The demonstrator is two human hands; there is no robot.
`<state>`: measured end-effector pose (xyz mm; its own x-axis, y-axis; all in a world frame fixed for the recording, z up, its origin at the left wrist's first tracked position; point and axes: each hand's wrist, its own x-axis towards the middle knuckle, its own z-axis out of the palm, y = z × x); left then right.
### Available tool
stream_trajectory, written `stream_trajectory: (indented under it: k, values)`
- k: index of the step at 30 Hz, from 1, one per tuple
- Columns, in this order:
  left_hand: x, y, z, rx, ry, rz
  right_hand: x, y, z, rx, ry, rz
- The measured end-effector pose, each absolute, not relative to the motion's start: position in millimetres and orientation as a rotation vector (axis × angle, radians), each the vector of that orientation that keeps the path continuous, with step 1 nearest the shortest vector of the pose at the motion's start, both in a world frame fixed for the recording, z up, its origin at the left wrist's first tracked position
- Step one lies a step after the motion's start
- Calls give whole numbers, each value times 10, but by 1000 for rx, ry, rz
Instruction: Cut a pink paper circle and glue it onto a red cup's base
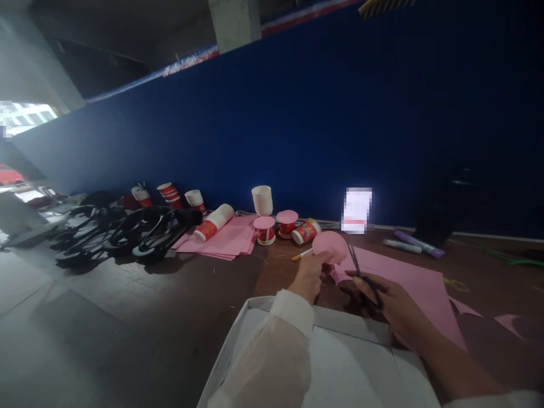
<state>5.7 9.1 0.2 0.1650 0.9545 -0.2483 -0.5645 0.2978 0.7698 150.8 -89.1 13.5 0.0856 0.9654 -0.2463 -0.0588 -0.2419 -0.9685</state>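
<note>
My left hand [310, 276] pinches a round piece of pink paper [330, 246] by its lower left edge. Black-handled scissors [369, 290] are in my right hand [389, 303], their blades pointing up beside the right edge of the round piece. Below the round piece hangs or lies a curled pink scrap [340, 276]; whether it is still joined to it I cannot tell. A large pink sheet [408, 283] lies on the brown table, partly behind my right hand.
Left of my hands stand two red cups [266, 233] topped with pink discs, beside a tipped red cup [306, 232]. Pink sheets [225, 241] lie under stacked cups [215, 222]. Black straps [148, 238] are farther left, markers [419, 243] at right, and a white box [352, 362] in front.
</note>
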Motion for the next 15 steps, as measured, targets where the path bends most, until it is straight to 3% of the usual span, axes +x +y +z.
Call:
stream_trajectory:
  k: [15]
  values:
    - [54,4,171,548,845,1282,1473,-868,162,-1440,-935,1357]
